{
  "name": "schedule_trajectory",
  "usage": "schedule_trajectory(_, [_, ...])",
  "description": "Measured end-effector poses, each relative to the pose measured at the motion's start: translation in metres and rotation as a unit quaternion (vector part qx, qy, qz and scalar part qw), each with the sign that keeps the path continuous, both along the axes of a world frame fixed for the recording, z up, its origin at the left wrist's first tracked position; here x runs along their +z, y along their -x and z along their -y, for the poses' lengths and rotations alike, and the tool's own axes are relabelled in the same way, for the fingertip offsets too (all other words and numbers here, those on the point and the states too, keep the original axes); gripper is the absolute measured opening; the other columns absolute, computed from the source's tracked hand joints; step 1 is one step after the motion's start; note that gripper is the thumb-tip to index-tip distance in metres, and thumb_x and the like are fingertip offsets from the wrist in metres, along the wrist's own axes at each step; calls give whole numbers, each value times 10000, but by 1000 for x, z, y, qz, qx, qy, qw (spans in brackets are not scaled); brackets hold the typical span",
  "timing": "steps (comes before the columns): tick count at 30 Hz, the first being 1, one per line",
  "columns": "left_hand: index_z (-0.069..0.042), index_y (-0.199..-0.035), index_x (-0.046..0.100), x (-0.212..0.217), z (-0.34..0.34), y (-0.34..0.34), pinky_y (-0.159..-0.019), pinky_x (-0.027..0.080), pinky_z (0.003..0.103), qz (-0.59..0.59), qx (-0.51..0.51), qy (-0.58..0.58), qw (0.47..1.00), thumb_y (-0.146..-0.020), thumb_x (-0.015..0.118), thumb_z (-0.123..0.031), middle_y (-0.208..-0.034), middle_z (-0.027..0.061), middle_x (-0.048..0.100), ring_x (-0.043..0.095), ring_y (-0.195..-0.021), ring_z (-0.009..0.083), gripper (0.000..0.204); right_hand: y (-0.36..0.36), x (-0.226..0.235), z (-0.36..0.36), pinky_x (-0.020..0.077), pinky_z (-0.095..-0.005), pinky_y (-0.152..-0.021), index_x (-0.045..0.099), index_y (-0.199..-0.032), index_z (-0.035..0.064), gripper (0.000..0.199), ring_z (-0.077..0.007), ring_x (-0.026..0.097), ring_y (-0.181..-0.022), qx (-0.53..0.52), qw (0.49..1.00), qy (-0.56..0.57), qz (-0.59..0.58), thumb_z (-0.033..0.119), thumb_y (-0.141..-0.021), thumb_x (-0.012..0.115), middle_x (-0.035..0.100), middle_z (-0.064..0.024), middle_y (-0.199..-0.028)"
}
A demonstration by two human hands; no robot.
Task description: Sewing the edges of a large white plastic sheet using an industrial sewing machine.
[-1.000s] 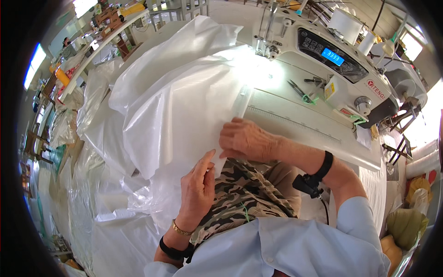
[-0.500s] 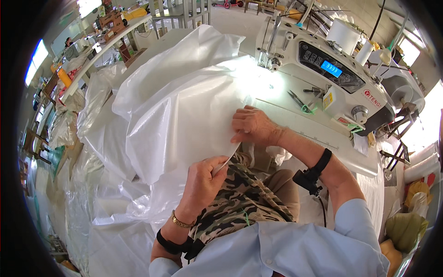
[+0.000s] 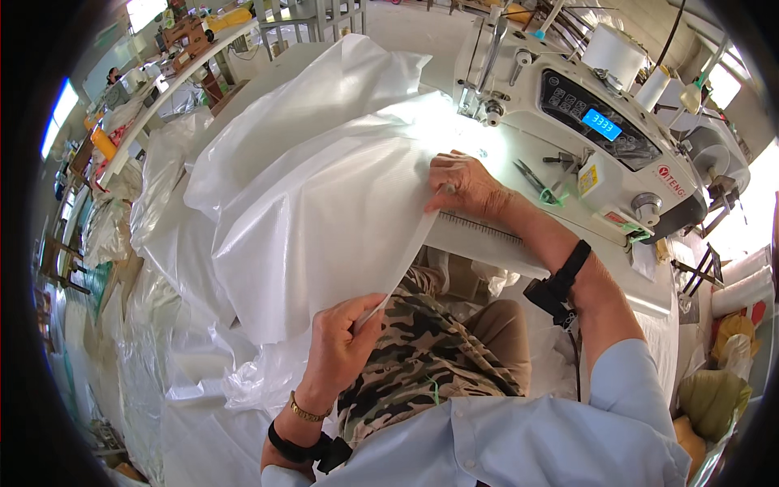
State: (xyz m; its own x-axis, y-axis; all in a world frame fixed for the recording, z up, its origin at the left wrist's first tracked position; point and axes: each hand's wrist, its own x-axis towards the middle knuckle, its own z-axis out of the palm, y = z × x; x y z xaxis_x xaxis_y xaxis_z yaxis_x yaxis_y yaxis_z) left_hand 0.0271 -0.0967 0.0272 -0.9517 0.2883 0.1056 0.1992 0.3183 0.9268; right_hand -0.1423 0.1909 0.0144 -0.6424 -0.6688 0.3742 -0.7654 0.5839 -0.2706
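Note:
A large white plastic sheet spreads over the sewing table and hangs down on the left. My left hand pinches its near edge between thumb and fingers, above my lap. Farther up the same edge, beside the lit needle area, my right hand is closed on the sheet. Between both hands the edge runs in a straight slanting line. A white sewing machine with a lit blue display stands just beyond my right hand. Glare hides where the sheet meets the needle.
Small dark thread snips lie on the machine bed, right of the needle. A printed ruler scale runs along the table's near edge. White thread cones stand behind the machine. More crumpled clear plastic covers the left side.
My right hand has moved up and right along the sheet toward the needle area. My left hand has shifted slightly down and left, and the hands are farther apart.

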Motion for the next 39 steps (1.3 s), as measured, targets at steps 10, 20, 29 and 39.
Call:
schedule_trajectory(10, [18,-1077,681,-15,8,5,-514,377,246,-20,8,40,999,-867,640,15,-747,72,641,448,-559,73,214,27,1,-19,456,-399,-774,482,-824,60,427,-285,573,-853,-27,996,10,86,391,-796,750,550,-65,-850])
schedule_trajectory(20, [-33,-1109,644,-39,-11,2,-512,457,338,-169,-126,115,971,-767,655,29,-713,75,578,574,-563,247,348,32,-5,-25,493,-382,-794,500,-864,56,341,-271,587,-925,-64,998,-7,10,339,-860,690,544,-82,-933])
schedule_trajectory(29, [-28,-1050,648,-46,-21,14,-483,462,344,-253,-148,174,940,-736,652,-40,-675,50,524,575,-552,218,314,-17,-17,-10,470,-400,-906,653,-1023,54,467,-260,574,-1042,-321,936,-109,-91,500,-918,563,603,-120,-1078])
schedule_trajectory(39, [-43,-896,628,-38,-44,48,-466,452,357,-341,-135,252,895,-759,633,-61,-640,64,497,569,-528,246,138,-16,-21,-16,418,-445,-928,662,-1003,68,568,-298,539,-1075,-341,936,-54,-71,612,-885,545,595,-141,-1082])
